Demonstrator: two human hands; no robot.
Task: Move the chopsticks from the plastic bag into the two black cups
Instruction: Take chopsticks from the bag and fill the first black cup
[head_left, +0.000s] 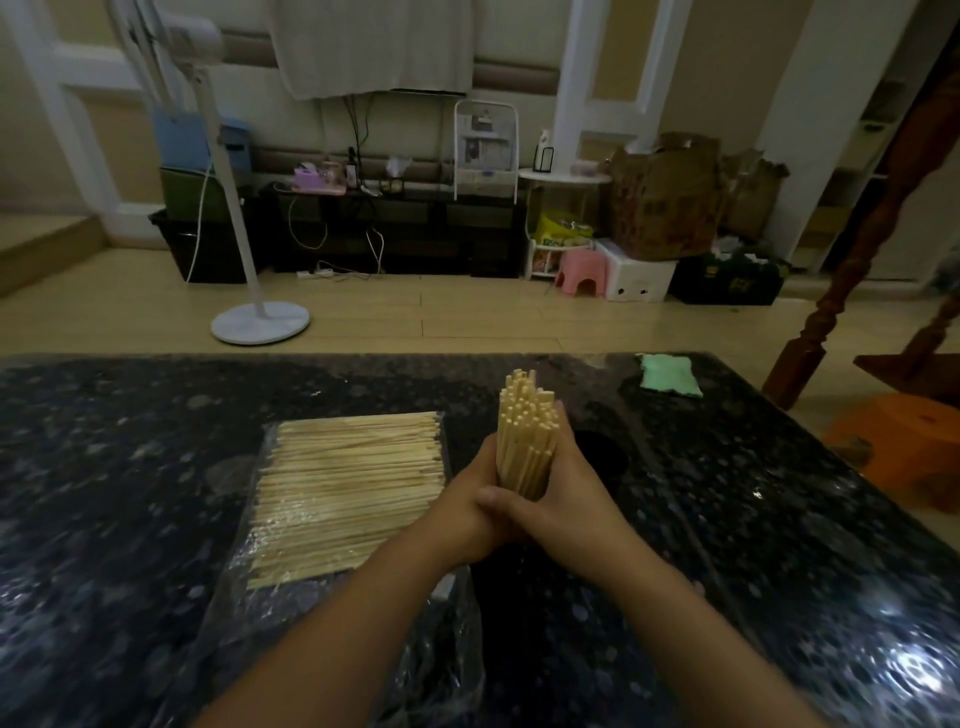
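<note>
Both forearms reach in from the near edge; left hand and right hand are wrapped together around the lower part of an upright bundle of chopsticks, fingers curled round it and thumbs overlapping at the front. Whether the bundle's bottom ends already sit in a black cup can't be told, the hands and dark counter hide that spot. Just beyond the right hand a dark round opening looks like the mouth of one black cup; the second cup can't be made out. To the left, the plastic bag lies flat on the counter with a wide layer of loose chopsticks still on it, so roughly most of the job looks left. Handling guess: sticks are light, stiff, smooth wood, prone to fanning and slipping out singly; grip low-to-mid with both hands, keep ends even, tap to level before lowering into a cup. Further back, a green cloth sits at the far counter edge; beyond, floor with a white fan stand and pink stool.
</note>
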